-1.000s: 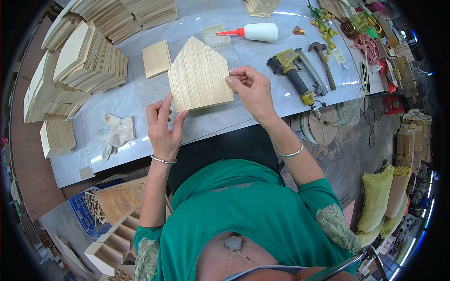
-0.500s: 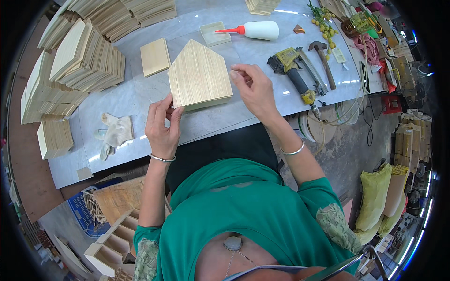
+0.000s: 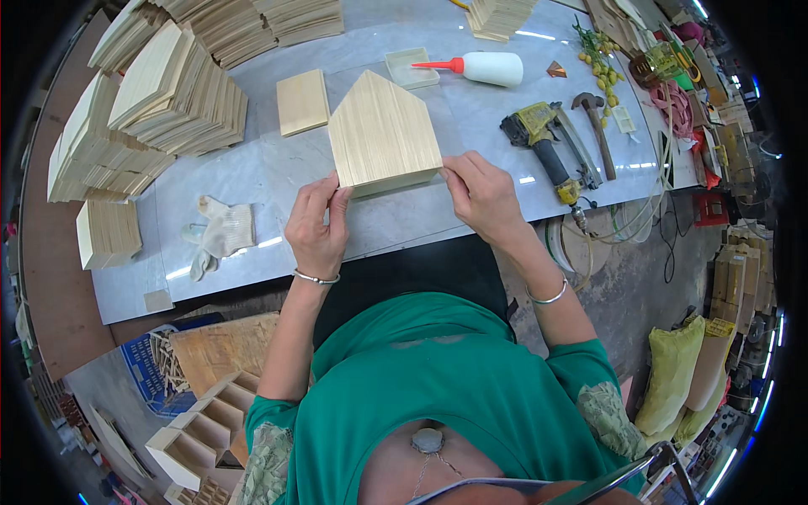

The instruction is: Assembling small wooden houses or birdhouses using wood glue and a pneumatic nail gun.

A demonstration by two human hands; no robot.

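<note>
A house-shaped wooden box (image 3: 385, 135) lies in front of me on the table, its pale pointed panel facing up and a low side showing along its near edge. My left hand (image 3: 321, 220) is closed, thumb and fingers pinching the near left corner. At the near right corner, my right hand (image 3: 486, 195) pinches the box the same way. A rectangular wooden board (image 3: 303, 103) rests to the left of the box. Beyond it, a white squeeze bottle (image 3: 495, 69) lies on its side, its red nozzle over a shallow whitish tray (image 3: 410, 76).
Stacks of pointed wooden panels (image 3: 181, 97) stand at the left. A glove (image 3: 225, 227) lies near the front edge. To the right are a yellow-and-black nail gun (image 3: 547, 151) with a hose, a hammer (image 3: 599, 139) and yellow-green fruit on stems (image 3: 608, 77). Open wooden boxes (image 3: 202, 425) stand below left.
My right hand has come down from beside the box's right edge and now grips its near right corner. My left hand stays at the near left corner. The whole view has shifted slightly.
</note>
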